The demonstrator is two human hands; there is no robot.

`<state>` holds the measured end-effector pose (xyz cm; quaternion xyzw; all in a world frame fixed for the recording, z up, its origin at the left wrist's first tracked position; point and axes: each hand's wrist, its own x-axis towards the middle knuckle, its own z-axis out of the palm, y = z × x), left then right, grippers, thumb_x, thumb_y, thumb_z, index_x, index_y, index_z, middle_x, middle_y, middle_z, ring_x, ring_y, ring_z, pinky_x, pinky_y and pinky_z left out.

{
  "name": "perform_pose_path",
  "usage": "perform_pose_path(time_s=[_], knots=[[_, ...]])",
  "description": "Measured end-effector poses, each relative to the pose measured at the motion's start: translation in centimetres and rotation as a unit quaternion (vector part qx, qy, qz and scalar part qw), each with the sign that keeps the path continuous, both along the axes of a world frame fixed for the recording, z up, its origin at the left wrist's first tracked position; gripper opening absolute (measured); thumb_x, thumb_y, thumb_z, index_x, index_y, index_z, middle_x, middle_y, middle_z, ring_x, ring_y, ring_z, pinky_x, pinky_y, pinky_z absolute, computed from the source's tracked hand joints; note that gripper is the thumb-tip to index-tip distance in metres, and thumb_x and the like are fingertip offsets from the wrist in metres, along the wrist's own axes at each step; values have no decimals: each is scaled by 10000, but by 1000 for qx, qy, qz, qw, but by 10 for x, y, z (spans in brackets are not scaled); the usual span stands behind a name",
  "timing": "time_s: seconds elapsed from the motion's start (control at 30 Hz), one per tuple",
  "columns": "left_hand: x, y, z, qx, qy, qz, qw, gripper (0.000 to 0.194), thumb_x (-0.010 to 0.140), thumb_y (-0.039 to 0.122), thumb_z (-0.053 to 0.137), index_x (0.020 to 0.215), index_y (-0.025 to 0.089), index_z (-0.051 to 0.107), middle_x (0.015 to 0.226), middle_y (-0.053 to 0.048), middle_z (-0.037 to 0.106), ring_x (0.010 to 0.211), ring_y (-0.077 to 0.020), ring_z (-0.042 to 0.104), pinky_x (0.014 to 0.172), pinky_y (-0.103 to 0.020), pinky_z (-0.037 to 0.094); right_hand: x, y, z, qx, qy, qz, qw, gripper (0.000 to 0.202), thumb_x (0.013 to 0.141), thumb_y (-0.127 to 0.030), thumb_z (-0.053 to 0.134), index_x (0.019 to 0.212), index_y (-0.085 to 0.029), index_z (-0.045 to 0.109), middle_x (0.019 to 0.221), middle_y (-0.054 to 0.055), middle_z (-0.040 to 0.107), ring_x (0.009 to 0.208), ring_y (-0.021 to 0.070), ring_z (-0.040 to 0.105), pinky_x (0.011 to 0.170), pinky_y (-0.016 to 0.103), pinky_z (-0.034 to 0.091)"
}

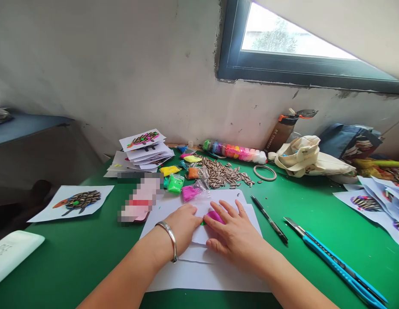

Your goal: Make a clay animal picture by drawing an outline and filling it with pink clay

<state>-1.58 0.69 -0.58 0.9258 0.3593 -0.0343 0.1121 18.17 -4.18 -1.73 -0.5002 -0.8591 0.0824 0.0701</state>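
Observation:
Sheets of white paper (231, 277) lie stacked in front of me, with a flat magenta clay shape (215, 216) on the upper one. My right hand (233, 227) rests with fingers spread over the paper, partly covering the magenta shape. My left hand (183, 227), with a silver bangle at the wrist, is curled closed. Its fingertips touch a small green piece of clay (204, 222) at the shape's left edge; whatever is within the fingers is hidden.
Bags of coloured clay (176, 183), sunflower seeds (219, 171) and a tape roll (264, 172) lie beyond the paper. A pen (269, 219) and blue utility knife (344, 268) are right. Seed pictures (80, 201) and a pixelated pink object (141, 199) are left.

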Motion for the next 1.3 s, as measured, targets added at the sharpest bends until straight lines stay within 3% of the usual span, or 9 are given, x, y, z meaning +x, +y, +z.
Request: perform_pose_path(time_s=[0.1,0.23,0.4,0.8,0.93,1.07,1.3], knots=[[-2,-2,-2,5,-1,4,1000,252,849,114,455,950,175,677,889,-87,604,875,-226,571,775,-316,471,-1,-1,1,13,2,1,1000,511,898,-589,363,1333,-338,459,1494,88,314,1342,384,274,1035,693,124],[-4,-2,-4,11,6,5,1000,217,848,136,477,897,168,686,894,-96,602,916,-242,567,804,-331,465,-2,-2,1,3,4,3,1000,494,902,-593,348,1304,-343,488,1465,71,372,1342,372,282,1042,690,116],[-4,1,2,6,13,2,1000,241,858,127,455,870,157,693,885,-98,624,882,-232,592,792,-325,477,-7,-6,2,4,2,-2,1000,510,906,-579,351,1351,-344,430,1481,80,341,1340,362,289,1044,685,124],[-4,6,8,-17,15,1,1000,261,865,152,449,864,144,710,917,-129,631,904,-255,595,790,-341,478,-12,-4,8,13,-14,-2,1000,486,907,-585,350,1326,-367,461,1451,49,384,1342,341,270,1053,674,98],[-4,7,9,-23,17,6,1000,268,880,166,433,881,158,701,921,-115,622,912,-239,586,790,-323,471,-1,-6,12,1,-11,-11,1000,553,903,-620,313,1383,-357,394,1498,62,309,1361,343,247,1060,664,123],[-3,6,11,-29,13,9,999,288,901,159,392,917,174,679,911,-93,608,916,-222,571,796,-308,461,24,-15,14,20,-14,-68,997,562,915,-593,322,1413,-336,354,1518,76,260,1379,319,226,1078,636,139],[1,-1,13,-41,1,12,999,262,894,157,417,1039,173,634,960,-95,589,945,-233,554,821,-347,475,43,-39,-10,50,-19,-55,997,539,920,-530,386,1420,-332,343,1512,82,272,1377,338,225,1055,652,195]])
